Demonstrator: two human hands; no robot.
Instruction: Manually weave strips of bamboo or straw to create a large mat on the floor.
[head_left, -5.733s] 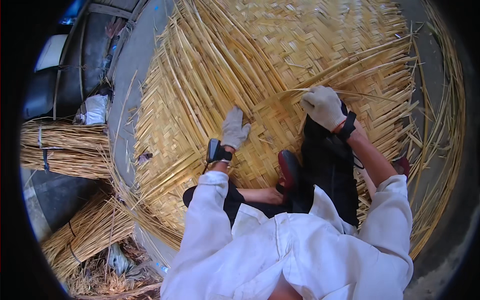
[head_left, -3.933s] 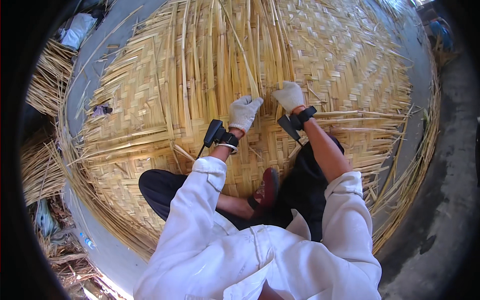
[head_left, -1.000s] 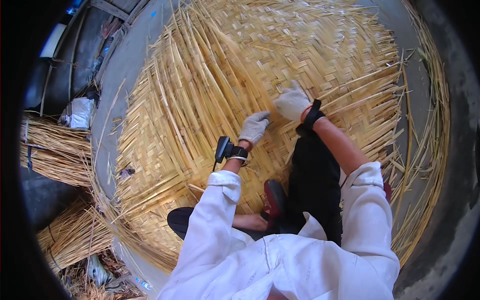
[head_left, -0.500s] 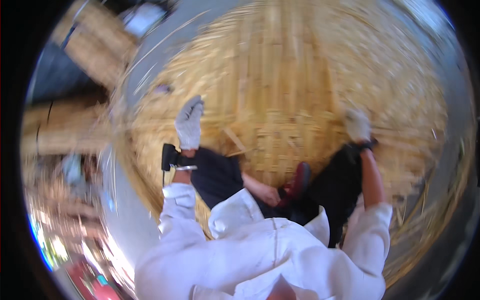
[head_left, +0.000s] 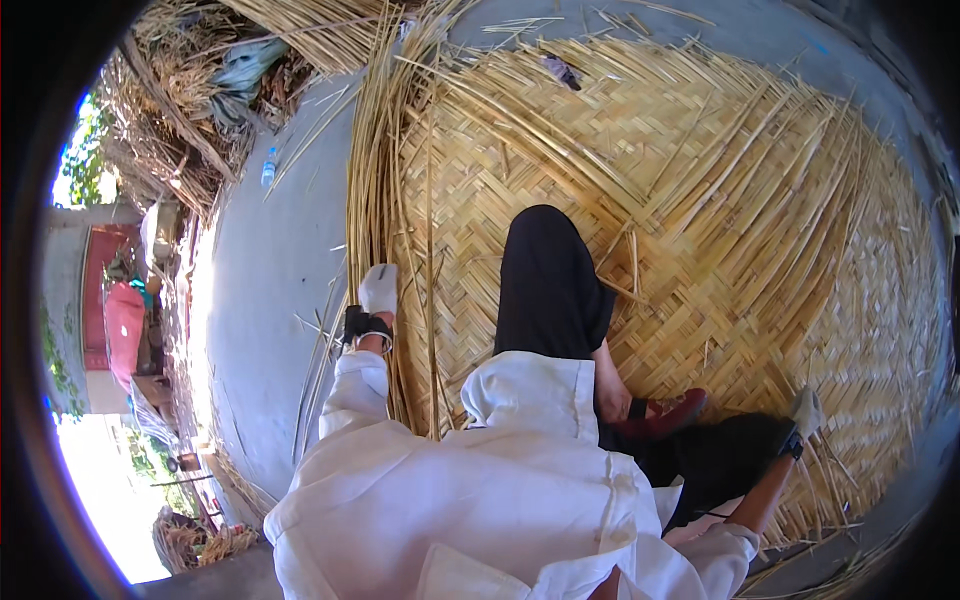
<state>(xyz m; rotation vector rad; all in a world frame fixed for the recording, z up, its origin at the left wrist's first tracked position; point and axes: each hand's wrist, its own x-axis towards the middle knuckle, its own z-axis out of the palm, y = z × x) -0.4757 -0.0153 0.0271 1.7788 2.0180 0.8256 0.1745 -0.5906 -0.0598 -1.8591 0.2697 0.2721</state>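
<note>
My left hand [head_left: 378,288] wears a pale glove and rests over a long bundle of split reed strips [head_left: 372,190] along the left edge of a woven mat. Its fingertips point down into the strips, so a grip on them cannot be made out. My right hand [head_left: 808,410], also gloved, is beside my bent right leg, low over the mat's right part; its fingers are mostly hidden. The woven mat [head_left: 720,330] of pale yellow strips spreads under me, and loose strips [head_left: 770,190] fan out across its far right part.
Grey floor [head_left: 265,290] borders the mat, with a small plastic bottle [head_left: 269,167] on it. A heap of dry stalks [head_left: 165,120] stands at the far left. A dark scrap [head_left: 561,71] lies at the mat's far edge.
My view has swung to the left, bringing the strip bundle into sight. The left hand has come down over the strips. My right hand now appears lower and farther right.
</note>
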